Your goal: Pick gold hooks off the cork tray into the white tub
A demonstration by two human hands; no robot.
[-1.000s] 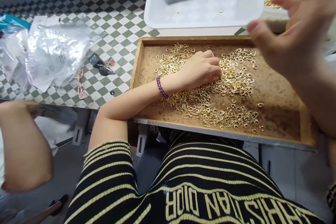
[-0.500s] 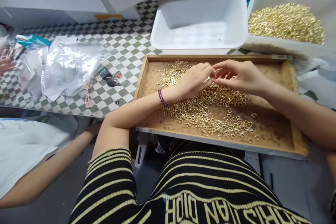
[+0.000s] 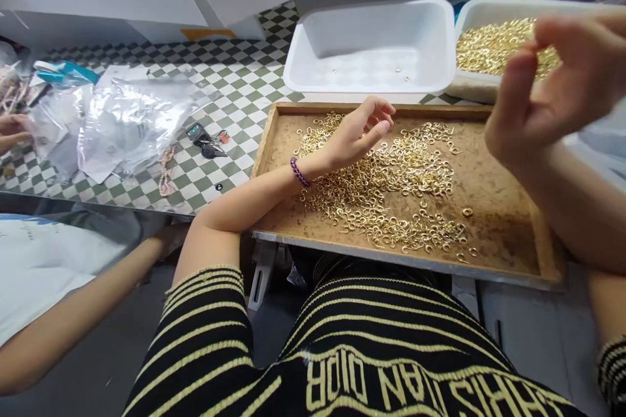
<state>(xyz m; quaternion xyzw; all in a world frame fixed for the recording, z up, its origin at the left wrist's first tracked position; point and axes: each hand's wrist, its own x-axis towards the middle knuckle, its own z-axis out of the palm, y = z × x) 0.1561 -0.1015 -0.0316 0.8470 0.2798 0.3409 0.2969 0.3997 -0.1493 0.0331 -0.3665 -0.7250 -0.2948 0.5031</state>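
- Left hand (image 3: 359,133) hovers half-open, empty, just above the heap of small gold metal hooks (image 3: 391,189) in the cork-lined wooden tray (image 3: 508,234).
- Right hand (image 3: 552,91) — raised, loosely open; whether it pinches a hook cannot be told.
- Sorting step, seemingly; the next pick calls for fingertip precision.

left hand (image 3: 359,133) on gold hooks (image 3: 391,189) in tray (image 3: 508,234); right hand (image 3: 548,91) raised.

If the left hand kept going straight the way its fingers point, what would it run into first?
Probably the far rim of the wooden tray. The left hand hovers above the gold hooks, fingers aimed up and right; past the rim sits the near-empty white tub. Depth is unclear.
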